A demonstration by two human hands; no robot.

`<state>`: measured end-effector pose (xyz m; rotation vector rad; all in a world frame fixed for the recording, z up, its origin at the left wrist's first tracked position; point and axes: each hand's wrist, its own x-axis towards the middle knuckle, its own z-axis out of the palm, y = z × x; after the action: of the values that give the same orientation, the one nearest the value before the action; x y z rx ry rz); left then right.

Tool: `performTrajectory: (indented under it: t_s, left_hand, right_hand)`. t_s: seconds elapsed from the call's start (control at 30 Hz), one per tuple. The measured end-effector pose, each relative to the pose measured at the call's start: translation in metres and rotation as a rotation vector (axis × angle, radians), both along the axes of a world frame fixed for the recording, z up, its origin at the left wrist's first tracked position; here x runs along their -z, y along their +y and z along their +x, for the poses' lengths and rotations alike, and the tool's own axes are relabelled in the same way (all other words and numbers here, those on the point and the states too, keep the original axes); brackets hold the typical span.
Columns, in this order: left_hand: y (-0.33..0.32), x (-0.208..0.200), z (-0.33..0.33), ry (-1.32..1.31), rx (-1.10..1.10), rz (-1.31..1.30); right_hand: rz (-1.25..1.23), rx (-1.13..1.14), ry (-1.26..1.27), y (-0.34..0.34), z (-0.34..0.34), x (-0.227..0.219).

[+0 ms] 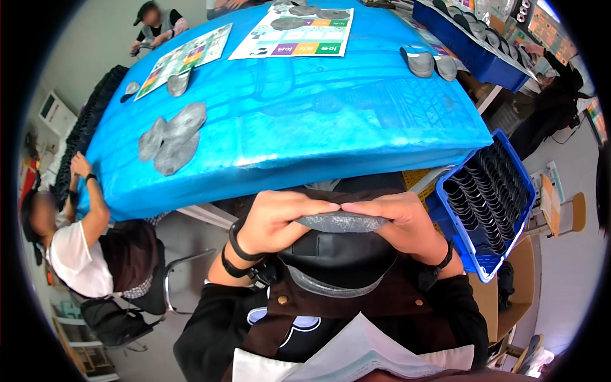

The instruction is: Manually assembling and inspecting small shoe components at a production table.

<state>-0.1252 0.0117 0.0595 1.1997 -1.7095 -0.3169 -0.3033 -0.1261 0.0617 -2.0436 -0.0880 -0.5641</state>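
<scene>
Close to my chest, both hands grip a black leather-like piece (337,258) with speckled grey edges, slipper-like in shape. My left hand (273,219) clasps its left end and my right hand (407,223) its right end. Their tips nearly meet above the grey upper edge. That edge bows between the hands, and a second curved grey rim shows at the bottom. The fingers behind the piece are hidden. Beyond my hands, several grey sole-shaped pieces (178,137) lie overlapping on the blue-covered table (273,121).
At right, a blue crate (484,270) holds rows of black curved pieces (487,197); a cardboard box (525,286) stands below. Printed sheets (305,48) and a blue bin (471,44) are at the far side. A co-worker (95,248) sits left, another person (156,28) beyond the table.
</scene>
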Motion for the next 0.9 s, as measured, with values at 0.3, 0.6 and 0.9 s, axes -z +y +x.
performTrajectory:
  t_s: [0.3,0.6,0.9]
  left_hand:
    - [0.003,-0.005,-0.013,-0.193,-0.032,-0.143]
    - [0.007,-0.006,-0.011,-0.459,-0.029,-0.224]
    - [-0.012,0.011,0.006,0.189,-0.216,-0.087]
  right_hand:
    - [-0.359,0.054,-0.345,0.004,0.004,0.005]
    - [-0.591,0.108,-0.357,0.006,-0.001,0.005]
    - [-0.188,0.275,-0.289,-0.024,-0.002,0.001]
